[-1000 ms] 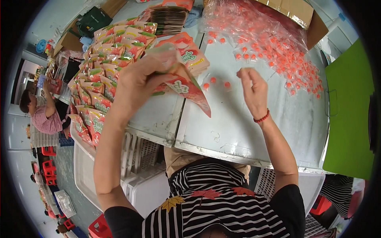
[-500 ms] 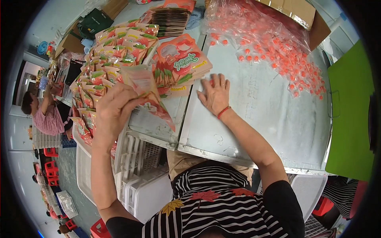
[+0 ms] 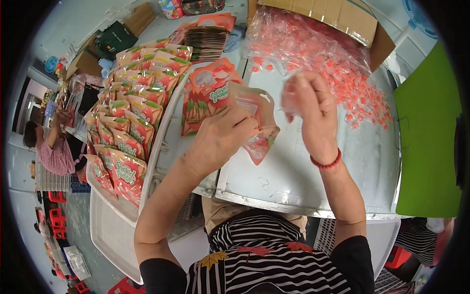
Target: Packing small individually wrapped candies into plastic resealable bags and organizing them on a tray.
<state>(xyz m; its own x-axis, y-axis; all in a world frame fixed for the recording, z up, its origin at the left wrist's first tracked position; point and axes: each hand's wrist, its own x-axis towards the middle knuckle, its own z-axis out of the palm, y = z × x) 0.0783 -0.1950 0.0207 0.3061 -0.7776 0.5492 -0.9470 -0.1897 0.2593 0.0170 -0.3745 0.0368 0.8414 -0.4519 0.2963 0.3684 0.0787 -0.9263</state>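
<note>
My left hand (image 3: 215, 139) is closed on the top edge of a pink foil pouch (image 3: 263, 105), which hangs tilted over the table with its mouth spread. To its right, my right hand (image 3: 316, 110) is raised and partly smeared by motion. Its fingers are curled round something reddish and see-through that looks like wrapped candies (image 3: 290, 95). Flat printed pouches (image 3: 213, 81) lie stacked on the table just beyond my left hand. Farther right, red candies in clear wrappers (image 3: 360, 93) are spread in a heap.
A white tray (image 3: 166, 117) of filled pouches (image 3: 129, 169) stands on the left. Behind it are a dark green bag (image 3: 115, 39) and a row of stacked pouches (image 3: 205, 41). A cardboard box (image 3: 338, 22) backs the candy heap; a green panel (image 3: 428, 142) borders the right. Another person (image 3: 56, 147) works at far left.
My left hand has brought the pouch right from beside the tray to the middle, and its mouth has spread. My right hand has lifted off the table and moved right, fingers now curled.
</note>
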